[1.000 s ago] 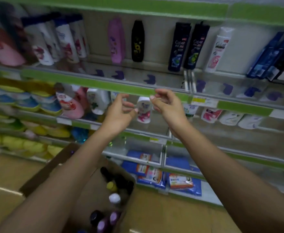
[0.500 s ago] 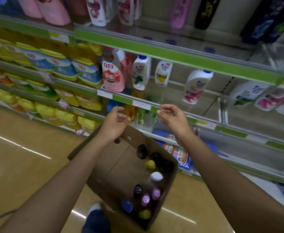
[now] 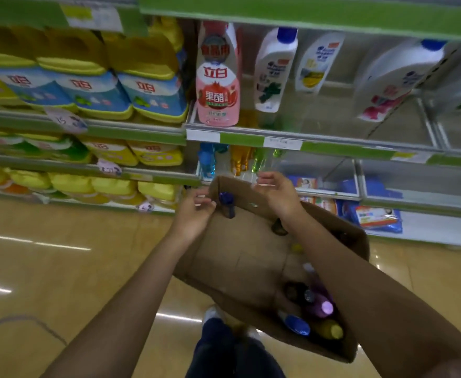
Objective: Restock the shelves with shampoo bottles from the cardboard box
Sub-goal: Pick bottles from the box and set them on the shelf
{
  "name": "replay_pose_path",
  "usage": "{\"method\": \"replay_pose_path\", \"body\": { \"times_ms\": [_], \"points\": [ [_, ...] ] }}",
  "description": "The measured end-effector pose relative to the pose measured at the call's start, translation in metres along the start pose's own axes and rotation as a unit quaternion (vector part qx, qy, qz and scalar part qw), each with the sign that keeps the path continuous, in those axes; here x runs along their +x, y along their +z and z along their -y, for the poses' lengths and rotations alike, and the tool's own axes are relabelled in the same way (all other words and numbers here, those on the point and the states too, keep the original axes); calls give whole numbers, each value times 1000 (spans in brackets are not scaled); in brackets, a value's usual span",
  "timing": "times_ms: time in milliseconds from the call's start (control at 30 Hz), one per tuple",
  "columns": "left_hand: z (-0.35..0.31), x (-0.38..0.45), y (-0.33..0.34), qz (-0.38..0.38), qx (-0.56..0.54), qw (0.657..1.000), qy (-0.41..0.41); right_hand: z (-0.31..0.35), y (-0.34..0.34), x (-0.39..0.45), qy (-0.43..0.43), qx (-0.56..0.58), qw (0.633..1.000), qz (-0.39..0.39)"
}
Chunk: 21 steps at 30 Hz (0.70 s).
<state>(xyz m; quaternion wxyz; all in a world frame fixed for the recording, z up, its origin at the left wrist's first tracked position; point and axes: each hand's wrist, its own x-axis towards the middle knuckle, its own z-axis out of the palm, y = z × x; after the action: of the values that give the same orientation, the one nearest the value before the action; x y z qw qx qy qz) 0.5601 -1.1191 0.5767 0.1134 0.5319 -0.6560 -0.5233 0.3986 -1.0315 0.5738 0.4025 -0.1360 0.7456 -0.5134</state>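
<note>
An open cardboard box (image 3: 240, 257) sits on the floor in front of the shelves, with several shampoo bottles in it: a blue-capped one (image 3: 295, 324), a purple one (image 3: 323, 306), a yellow one (image 3: 331, 330). A dark blue bottle (image 3: 227, 204) stands at the box's far corner. My left hand (image 3: 196, 212) hovers just left of that bottle, fingers loosely curled, holding nothing. My right hand (image 3: 280, 192) hangs over the box's far edge, fingers relaxed and empty. White shampoo bottles (image 3: 273, 69) stand on the shelf (image 3: 333, 144) above.
A pink bottle (image 3: 218, 77) stands at the shelf's left end. Yellow and blue detergent packs (image 3: 93, 85) fill the shelves on the left. Blue packets (image 3: 376, 216) lie on the bottom shelf at right. My legs (image 3: 224, 347) are beside the box on the tan floor.
My view and both hands dropped from the upper shelf down to the box. The hands now hover over the box's far end, still empty.
</note>
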Motion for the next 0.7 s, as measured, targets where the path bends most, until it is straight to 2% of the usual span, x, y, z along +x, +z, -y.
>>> {"method": "replay_pose_path", "body": {
  "times_ms": [100, 300, 433, 533, 700],
  "points": [
    [23, 16, 5, 19, -8, 1000, -15, -29, 17, 21, 22, 1, 1000, -10],
    [67, 48, 27, 31, -38, 999, -17, -95, 51, 68, 36, -90, 995, -2],
    [95, 64, 41, 38, -94, 994, -32, -143, 76, 103, 10, -124, 992, 1],
    [115, 72, 48, 43, -134, 990, -30, -174, 95, 123, -18, -106, 994, 12],
    [126, 76, 52, 56, -139, 989, -10, -192, 107, 128, -83, -108, 990, -35]
  ]
}}
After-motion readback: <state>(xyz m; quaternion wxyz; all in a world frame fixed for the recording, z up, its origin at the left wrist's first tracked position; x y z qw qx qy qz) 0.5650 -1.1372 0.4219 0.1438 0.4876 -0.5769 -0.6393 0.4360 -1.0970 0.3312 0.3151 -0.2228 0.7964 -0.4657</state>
